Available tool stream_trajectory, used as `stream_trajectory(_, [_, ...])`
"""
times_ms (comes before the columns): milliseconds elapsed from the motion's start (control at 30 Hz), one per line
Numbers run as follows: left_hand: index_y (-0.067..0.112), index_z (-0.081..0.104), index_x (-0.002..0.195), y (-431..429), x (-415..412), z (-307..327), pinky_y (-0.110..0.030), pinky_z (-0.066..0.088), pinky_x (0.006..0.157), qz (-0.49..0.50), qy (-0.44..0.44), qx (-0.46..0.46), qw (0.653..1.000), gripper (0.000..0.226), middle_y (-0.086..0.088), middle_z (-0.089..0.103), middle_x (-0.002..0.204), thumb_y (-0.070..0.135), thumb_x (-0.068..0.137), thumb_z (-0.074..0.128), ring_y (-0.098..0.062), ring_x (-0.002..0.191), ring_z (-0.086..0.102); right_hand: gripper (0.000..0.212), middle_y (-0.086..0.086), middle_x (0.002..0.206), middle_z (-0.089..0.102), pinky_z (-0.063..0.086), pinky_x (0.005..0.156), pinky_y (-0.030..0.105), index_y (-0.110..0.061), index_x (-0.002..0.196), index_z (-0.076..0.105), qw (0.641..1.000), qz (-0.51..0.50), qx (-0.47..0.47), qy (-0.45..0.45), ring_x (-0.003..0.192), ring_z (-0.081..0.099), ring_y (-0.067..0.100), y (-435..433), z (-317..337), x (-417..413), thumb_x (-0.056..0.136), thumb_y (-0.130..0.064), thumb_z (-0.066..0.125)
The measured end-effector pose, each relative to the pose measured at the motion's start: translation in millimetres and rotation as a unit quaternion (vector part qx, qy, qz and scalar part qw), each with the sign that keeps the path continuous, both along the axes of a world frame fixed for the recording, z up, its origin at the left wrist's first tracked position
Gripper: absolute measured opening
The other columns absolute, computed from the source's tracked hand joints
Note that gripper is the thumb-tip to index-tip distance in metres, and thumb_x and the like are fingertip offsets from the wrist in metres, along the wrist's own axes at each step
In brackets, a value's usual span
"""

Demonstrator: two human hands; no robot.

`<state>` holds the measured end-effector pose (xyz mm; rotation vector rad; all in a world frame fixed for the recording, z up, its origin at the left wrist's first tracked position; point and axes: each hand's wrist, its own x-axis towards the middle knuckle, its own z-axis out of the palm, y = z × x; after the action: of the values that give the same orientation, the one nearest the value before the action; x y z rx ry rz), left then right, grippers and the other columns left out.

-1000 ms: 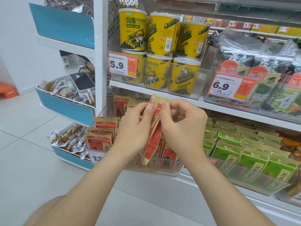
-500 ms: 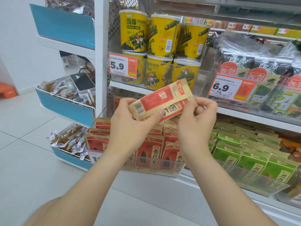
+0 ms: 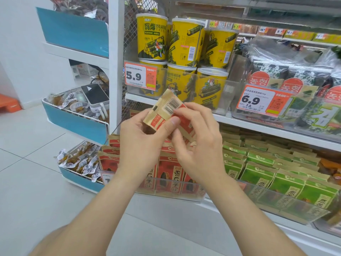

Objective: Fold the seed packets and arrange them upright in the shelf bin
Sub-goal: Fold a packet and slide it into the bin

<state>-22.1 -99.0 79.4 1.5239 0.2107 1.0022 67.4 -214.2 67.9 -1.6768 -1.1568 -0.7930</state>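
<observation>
Pinching a red-and-tan packet [image 3: 167, 112] from the left, the left hand [image 3: 142, 143] presses its thumb on the barcode side; the right hand [image 3: 198, 143] grips the packet's other end, fingers curled over it. The packet is held above the bin [image 3: 184, 195] of upright packets; its lower half is hidden behind both hands.

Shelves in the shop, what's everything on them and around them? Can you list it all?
held packet: one, red and tan, barcode up, between both hands
red packets: many, upright in clear bin, lower shelf
green packets: many, right of the red ones
tubs: several, yellow, stacked on upper shelf
price tags: 5.9 and 6.9, orange and white
seaweed packs: several, dark, upper right
small wrapped snacks: many, in blue trays, left
phone: one, left tray
left hand; right hand: gripping the packet
</observation>
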Motion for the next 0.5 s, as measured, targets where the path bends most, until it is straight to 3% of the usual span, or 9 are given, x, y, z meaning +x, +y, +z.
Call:
stream_trajectory(133, [0.02,0.074,0.122,-1,1,-3,-0.047,0.061,0.09,-0.024,-0.006,0.072,0.997,0.019,0.001,0.079,0.105,0.026,0.111,0.059,-0.021,0.1,0.075,0.034,0.007,0.134,0.068,0.054,0.102,0.051,-0.008,0.126,0.073,0.999,-0.011,0.027,-0.015,0.128,0.065,0.022,-4,2,7,0.097,-0.024,0.081])
stream_trajectory(233, [0.017,0.072,0.119,1,4,-9,-0.059,0.057,0.091,-0.034,-0.002,0.112,0.993,0.027,-0.003,0.076,0.106,0.026,0.116,0.047,-0.031,0.103,0.072,0.035,0.009,0.133,0.071,0.056,0.098,0.05,-0.008,0.125,0.075,0.998,-0.04,0.015,-0.049,0.125,0.068,0.024,-7,2,13,0.099,-0.03,0.081])
stream_trajectory(433, [0.021,0.077,0.12,-6,4,-8,-0.065,0.058,0.087,-0.069,-0.004,0.111,0.991,0.028,-0.009,0.076,0.098,0.025,0.116,0.049,-0.043,0.097,0.07,0.023,0.012,0.137,0.072,0.058,0.092,0.046,-0.009,0.12,0.078,0.983,-0.118,0.023,-0.14,0.117,0.075,0.028,-5,1,20,0.109,-0.025,0.066])
stream_trajectory(500, [0.021,0.077,0.118,-10,4,-8,-0.064,0.059,0.084,-0.071,-0.007,0.121,0.99,0.027,-0.007,0.076,0.093,0.025,0.116,0.05,-0.044,0.092,0.068,0.018,0.011,0.134,0.073,0.058,0.095,0.042,-0.007,0.112,0.079,0.988,-0.097,0.05,-0.108,0.119,0.074,0.025,-3,4,17,0.108,-0.019,0.065])
